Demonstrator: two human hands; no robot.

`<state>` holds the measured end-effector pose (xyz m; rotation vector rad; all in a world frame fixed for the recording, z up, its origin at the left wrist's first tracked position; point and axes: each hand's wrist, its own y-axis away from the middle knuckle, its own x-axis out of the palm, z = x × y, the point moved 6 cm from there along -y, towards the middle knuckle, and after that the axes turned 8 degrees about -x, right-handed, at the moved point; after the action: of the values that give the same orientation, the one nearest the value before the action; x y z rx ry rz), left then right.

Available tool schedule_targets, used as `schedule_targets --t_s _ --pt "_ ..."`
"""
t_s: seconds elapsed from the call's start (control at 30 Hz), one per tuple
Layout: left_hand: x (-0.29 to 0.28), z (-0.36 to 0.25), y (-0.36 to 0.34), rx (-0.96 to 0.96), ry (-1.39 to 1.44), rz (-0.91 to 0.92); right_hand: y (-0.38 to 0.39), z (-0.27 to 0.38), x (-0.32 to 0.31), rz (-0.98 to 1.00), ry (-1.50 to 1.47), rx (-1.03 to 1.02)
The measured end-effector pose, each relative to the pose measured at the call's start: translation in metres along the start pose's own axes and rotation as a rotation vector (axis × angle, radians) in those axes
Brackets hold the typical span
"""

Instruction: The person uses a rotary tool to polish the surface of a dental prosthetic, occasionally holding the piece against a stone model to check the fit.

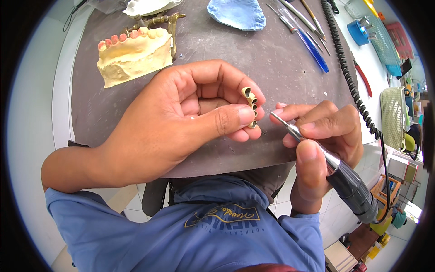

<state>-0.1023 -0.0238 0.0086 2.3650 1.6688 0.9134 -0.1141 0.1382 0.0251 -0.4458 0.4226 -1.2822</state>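
Between thumb and fingers, my left hand [181,118] grips a dental bridge [253,107], a short row of joined crowns with dark hollow insides and yellowish rims. My right hand [324,131] is closed around a dental handpiece [351,181], silver at the front and black at the back. Its thin metal tip [279,119] points up and left toward the bridge, a small gap apart from it. Behind my left hand stands a cream plaster dental model [133,56] with several reddish-coated teeth, set on a brass articulator [173,27].
A blue mould piece [236,13] lies at the back of the grey-brown mat [213,47]. Several slim tools lie near a blue-handled knife [312,51]. The handpiece's coiled black cord [351,77] runs down the right side, past red-handled pliers [362,78] and a pale basket [392,118].
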Motion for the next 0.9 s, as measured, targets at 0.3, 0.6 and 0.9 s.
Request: schedule_targets --t_s 0.3,0.6,0.9 --pt "-0.001 0.003 -0.001 0.019 -0.009 0.019 0.002 0.000 0.004 0.036 0.016 0.048" --pt "-0.001 0.001 0.001 -0.001 -0.026 -0.002 0.003 0.001 0.010 0.075 0.003 -0.075" --pt "0.000 0.001 0.001 0.012 -0.037 -0.005 -0.002 0.001 0.011 0.106 0.029 -0.131"
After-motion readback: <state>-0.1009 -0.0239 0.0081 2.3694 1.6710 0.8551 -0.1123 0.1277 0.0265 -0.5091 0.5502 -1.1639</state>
